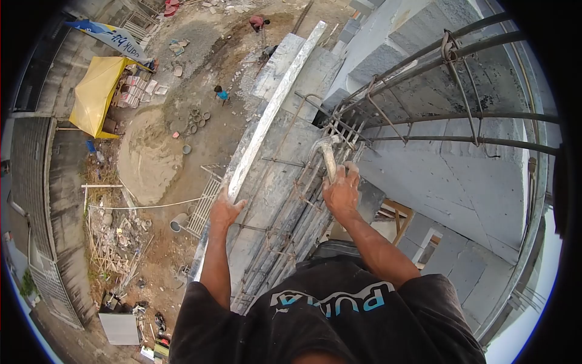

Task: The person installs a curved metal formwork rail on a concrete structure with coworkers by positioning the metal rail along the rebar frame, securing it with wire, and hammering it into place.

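Left hand [225, 211]: centre of the frame; fingers grasping the lower end of the bar.
Long pale bar [276, 112]: slanting from the left hand to the upper centre of the frame, over grey boards [268, 141].
Right hand [341, 193]: right of centre; fingers closed around the hammer's handle.
Hammer [329, 161]: head above the right hand, just beside the steel rods.
Rebar cage [297, 209]: running from lower centre towards upper right, between the forearms.
Tied rebar [461, 121]: upper right, in front of grey blockwork [448, 176].
Ground below: sand heap [145, 158] and yellow canopy [94, 97], upper left.
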Action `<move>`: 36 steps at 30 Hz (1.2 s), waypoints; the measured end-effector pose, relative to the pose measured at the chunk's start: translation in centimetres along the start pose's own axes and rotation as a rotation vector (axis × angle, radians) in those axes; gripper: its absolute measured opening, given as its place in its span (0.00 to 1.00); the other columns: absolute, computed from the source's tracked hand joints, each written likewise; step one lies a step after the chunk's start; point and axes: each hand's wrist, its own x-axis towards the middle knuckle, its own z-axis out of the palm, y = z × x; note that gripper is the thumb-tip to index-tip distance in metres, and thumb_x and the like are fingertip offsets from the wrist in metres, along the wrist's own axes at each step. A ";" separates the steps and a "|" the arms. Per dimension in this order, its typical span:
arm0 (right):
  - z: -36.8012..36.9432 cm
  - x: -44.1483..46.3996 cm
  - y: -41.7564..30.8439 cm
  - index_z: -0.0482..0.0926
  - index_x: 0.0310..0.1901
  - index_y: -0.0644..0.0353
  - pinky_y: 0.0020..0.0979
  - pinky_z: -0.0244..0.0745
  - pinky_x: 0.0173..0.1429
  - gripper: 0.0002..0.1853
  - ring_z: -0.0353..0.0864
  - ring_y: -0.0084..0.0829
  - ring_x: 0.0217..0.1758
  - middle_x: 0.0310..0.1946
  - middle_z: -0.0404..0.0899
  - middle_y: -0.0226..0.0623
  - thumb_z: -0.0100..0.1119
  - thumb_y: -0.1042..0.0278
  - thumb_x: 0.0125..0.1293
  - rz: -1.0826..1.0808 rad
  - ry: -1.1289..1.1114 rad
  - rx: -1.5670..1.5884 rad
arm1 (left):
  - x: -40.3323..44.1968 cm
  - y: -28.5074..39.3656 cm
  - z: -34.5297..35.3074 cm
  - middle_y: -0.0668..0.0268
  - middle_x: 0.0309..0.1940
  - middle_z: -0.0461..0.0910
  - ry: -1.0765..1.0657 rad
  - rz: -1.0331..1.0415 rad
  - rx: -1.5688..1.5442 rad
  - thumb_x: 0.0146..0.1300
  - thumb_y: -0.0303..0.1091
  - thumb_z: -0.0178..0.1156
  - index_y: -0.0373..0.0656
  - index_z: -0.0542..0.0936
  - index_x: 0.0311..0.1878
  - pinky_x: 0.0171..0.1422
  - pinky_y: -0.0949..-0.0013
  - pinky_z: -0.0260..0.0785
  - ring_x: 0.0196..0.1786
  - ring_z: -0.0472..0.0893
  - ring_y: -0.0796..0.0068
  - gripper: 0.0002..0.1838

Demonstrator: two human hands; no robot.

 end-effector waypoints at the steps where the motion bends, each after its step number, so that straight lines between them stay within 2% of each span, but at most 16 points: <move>1: 0.1 0.0 -0.1 0.73 0.63 0.60 0.53 0.76 0.68 0.27 0.63 0.59 0.72 0.69 0.59 0.48 0.68 0.63 0.64 0.002 0.000 0.010 | -0.1 0.3 0.3 0.46 0.67 0.76 0.011 -0.040 0.027 0.56 0.46 0.74 0.42 0.67 0.75 0.70 0.52 0.71 0.67 0.77 0.45 0.45; 2: 0.0 0.1 -0.2 0.73 0.63 0.60 0.53 0.76 0.68 0.27 0.63 0.60 0.72 0.69 0.59 0.48 0.68 0.63 0.64 0.004 0.003 0.019 | -0.1 0.6 0.5 0.46 0.65 0.77 0.022 -0.078 0.051 0.56 0.44 0.74 0.42 0.68 0.74 0.69 0.51 0.72 0.65 0.78 0.45 0.43; 5: 0.1 -0.1 0.1 0.73 0.62 0.61 0.53 0.76 0.67 0.27 0.64 0.60 0.71 0.69 0.59 0.48 0.68 0.64 0.64 -0.015 0.013 0.029 | 0.5 -1.0 2.8 0.49 0.61 0.79 0.266 0.075 0.087 0.56 0.39 0.72 0.43 0.72 0.69 0.67 0.50 0.72 0.63 0.79 0.47 0.36; 6: 0.1 0.1 0.1 0.73 0.62 0.62 0.53 0.76 0.67 0.27 0.64 0.60 0.71 0.69 0.59 0.48 0.68 0.64 0.64 -0.025 0.019 0.030 | 0.5 -1.0 3.0 0.51 0.60 0.79 0.287 0.076 0.110 0.56 0.37 0.71 0.44 0.73 0.67 0.68 0.52 0.72 0.64 0.78 0.49 0.34; 15: 0.0 -0.1 0.0 0.72 0.61 0.62 0.54 0.76 0.65 0.26 0.64 0.59 0.69 0.67 0.59 0.47 0.69 0.64 0.64 -0.059 0.058 0.032 | 0.7 -1.2 3.9 0.53 0.61 0.79 0.323 0.036 0.170 0.57 0.40 0.72 0.43 0.74 0.66 0.69 0.54 0.72 0.65 0.78 0.52 0.34; 19: 0.0 -0.2 0.1 0.73 0.60 0.62 0.55 0.76 0.65 0.25 0.64 0.59 0.69 0.67 0.59 0.47 0.69 0.63 0.65 -0.054 0.048 0.020 | 0.3 -0.5 3.3 0.56 0.62 0.80 0.273 -0.032 0.177 0.58 0.41 0.71 0.44 0.74 0.67 0.70 0.56 0.71 0.66 0.78 0.54 0.33; 20: 0.1 0.0 0.0 0.73 0.60 0.63 0.55 0.75 0.65 0.25 0.65 0.60 0.69 0.67 0.59 0.47 0.69 0.63 0.65 -0.065 0.059 0.022 | 0.5 -0.7 3.5 0.58 0.63 0.80 0.311 0.011 0.174 0.59 0.42 0.71 0.45 0.74 0.68 0.71 0.56 0.71 0.67 0.78 0.55 0.34; 27: 0.2 -0.1 0.4 0.74 0.61 0.65 0.54 0.72 0.68 0.26 0.64 0.60 0.69 0.67 0.60 0.51 0.68 0.61 0.66 -0.091 0.060 0.022 | 0.7 -1.0 3.8 0.57 0.65 0.79 0.265 -0.061 0.169 0.62 0.43 0.67 0.44 0.75 0.68 0.70 0.55 0.72 0.67 0.78 0.55 0.32; 36: 0.5 0.0 0.6 0.75 0.59 0.67 0.55 0.71 0.68 0.25 0.63 0.60 0.70 0.67 0.60 0.54 0.68 0.61 0.66 -0.090 0.062 0.025 | 0.8 -1.5 4.3 0.55 0.65 0.79 0.324 -0.024 0.138 0.60 0.40 0.66 0.44 0.74 0.68 0.70 0.55 0.72 0.67 0.78 0.53 0.32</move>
